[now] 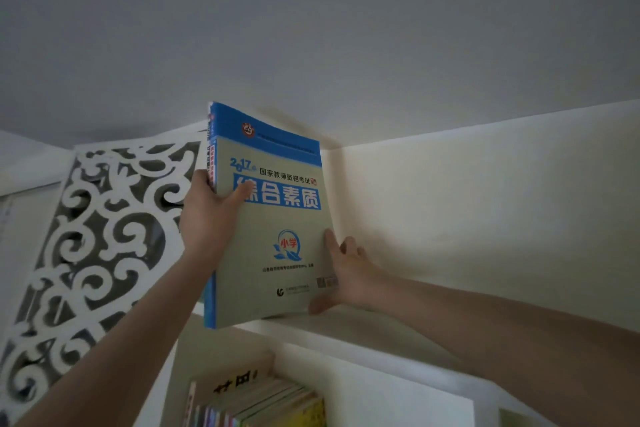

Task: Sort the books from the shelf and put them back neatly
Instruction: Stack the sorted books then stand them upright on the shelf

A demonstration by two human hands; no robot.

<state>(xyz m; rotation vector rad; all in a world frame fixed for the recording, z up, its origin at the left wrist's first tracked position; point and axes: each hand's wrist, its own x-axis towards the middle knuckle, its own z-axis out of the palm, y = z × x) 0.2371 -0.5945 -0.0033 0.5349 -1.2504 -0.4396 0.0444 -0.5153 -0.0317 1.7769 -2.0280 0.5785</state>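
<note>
Left hand [207, 215] grips the spine, right hand [348, 274] pinches the lower corner of the upright, camera-facing book [277, 236].

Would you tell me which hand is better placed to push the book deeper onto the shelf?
Left, probably: the left hand grips the book by its spine edge, ready to push inward; the right hand holds its far lower corner.
</note>
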